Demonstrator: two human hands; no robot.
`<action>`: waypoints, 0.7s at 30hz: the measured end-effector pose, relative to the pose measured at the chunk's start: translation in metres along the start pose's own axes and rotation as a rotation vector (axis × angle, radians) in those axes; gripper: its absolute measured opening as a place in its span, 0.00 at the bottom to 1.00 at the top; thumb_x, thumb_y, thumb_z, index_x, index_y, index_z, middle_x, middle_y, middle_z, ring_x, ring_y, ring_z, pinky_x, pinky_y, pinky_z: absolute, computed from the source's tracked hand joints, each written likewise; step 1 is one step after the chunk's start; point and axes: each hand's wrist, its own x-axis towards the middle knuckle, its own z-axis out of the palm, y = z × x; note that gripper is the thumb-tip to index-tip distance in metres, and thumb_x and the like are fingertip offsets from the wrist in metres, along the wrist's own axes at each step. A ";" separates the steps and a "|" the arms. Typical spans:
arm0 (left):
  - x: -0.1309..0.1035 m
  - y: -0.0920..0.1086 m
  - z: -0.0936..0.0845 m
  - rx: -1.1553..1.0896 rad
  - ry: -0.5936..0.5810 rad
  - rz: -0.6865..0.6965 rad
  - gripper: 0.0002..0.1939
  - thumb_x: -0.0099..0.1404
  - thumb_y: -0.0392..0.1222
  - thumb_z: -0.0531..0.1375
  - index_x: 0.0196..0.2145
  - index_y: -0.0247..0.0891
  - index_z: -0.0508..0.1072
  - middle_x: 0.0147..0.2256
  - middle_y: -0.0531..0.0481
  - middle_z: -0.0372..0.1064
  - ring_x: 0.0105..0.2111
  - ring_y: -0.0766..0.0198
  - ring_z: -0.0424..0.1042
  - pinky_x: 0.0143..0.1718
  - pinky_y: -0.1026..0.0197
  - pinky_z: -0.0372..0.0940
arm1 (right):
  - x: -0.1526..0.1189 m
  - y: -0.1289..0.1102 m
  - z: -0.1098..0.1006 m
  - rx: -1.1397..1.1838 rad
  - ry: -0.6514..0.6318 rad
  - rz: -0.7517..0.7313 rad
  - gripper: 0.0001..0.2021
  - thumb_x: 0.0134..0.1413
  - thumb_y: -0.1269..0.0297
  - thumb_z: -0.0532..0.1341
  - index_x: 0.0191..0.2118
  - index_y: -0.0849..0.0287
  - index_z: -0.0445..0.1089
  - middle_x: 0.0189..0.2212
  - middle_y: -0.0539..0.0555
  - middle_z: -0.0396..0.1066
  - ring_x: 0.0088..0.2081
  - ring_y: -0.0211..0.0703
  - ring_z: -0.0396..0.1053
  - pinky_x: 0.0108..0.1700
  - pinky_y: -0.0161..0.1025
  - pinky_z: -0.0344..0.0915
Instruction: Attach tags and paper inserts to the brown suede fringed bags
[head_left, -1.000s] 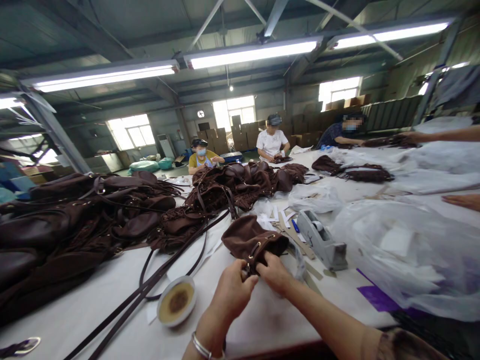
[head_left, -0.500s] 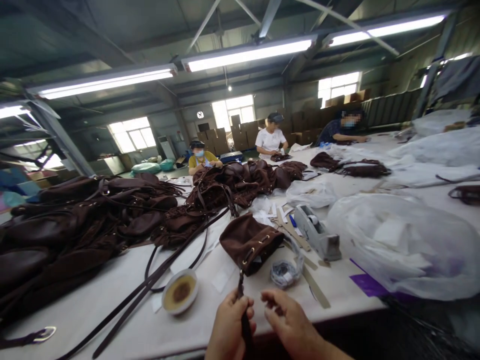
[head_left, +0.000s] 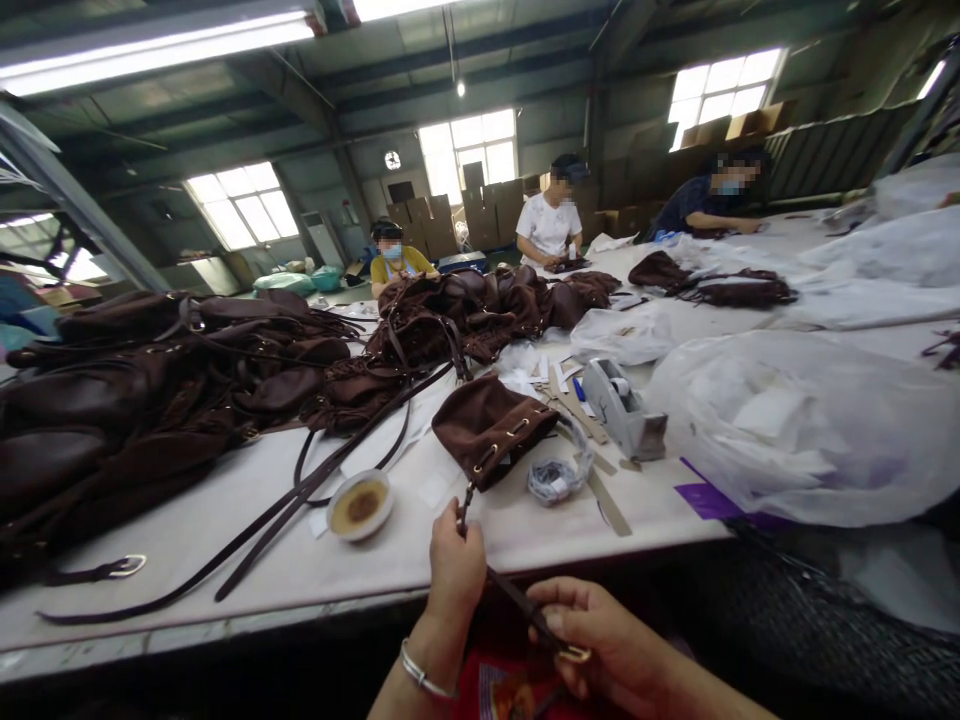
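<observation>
A dark brown suede bag (head_left: pixel 491 425) with gold eyelets along its opening lies on the table in front of me. Its strap (head_left: pixel 514 592) runs from a ring at the bag's corner down towards my body. My left hand (head_left: pixel 456 555) is closed around the strap close to the bag. Lower and to the right, my right hand (head_left: pixel 581 630) grips the strap's other stretch beside a gold buckle (head_left: pixel 574 654). Between the hands the strap is stretched past the table's front edge. A bowl (head_left: pixel 361 505) with yellowish-brown contents stands left of my left hand.
Brown bags are heaped at the left (head_left: pixel 150 400) and centre back (head_left: pixel 487 300). Loose straps (head_left: pixel 300 500) trail across the table (head_left: pixel 247 540). A tape dispenser (head_left: pixel 622 410), a coil of grey cord (head_left: pixel 555 480) and a large plastic bag (head_left: pixel 802 430) lie rightward. Several people work beyond.
My view has tilted downward. My right hand, open beside the strap before, now holds it near the buckle, lower and farther right. My left hand has shifted along the strap closer to the bag.
</observation>
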 end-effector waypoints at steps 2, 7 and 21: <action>-0.010 0.006 -0.014 0.157 -0.016 0.284 0.20 0.61 0.39 0.61 0.52 0.36 0.72 0.56 0.36 0.65 0.61 0.47 0.60 0.61 0.48 0.57 | 0.002 -0.005 0.001 0.031 0.002 0.000 0.16 0.47 0.61 0.70 0.42 0.63 0.74 0.33 0.55 0.76 0.15 0.28 0.63 0.16 0.27 0.56; -0.037 0.023 -0.030 0.482 -0.639 0.883 0.19 0.67 0.37 0.58 0.55 0.45 0.71 0.48 0.45 0.74 0.53 0.51 0.70 0.65 0.37 0.50 | 0.015 -0.008 -0.003 0.085 -0.032 0.014 0.16 0.47 0.60 0.70 0.39 0.66 0.74 0.22 0.50 0.72 0.15 0.28 0.61 0.16 0.25 0.55; -0.026 0.033 -0.021 0.361 -0.732 0.433 0.17 0.74 0.47 0.50 0.38 0.40 0.77 0.34 0.48 0.73 0.34 0.62 0.70 0.37 0.62 0.63 | 0.012 -0.052 0.007 -0.636 0.288 -0.269 0.19 0.53 0.47 0.63 0.33 0.62 0.71 0.14 0.45 0.63 0.16 0.33 0.58 0.18 0.30 0.56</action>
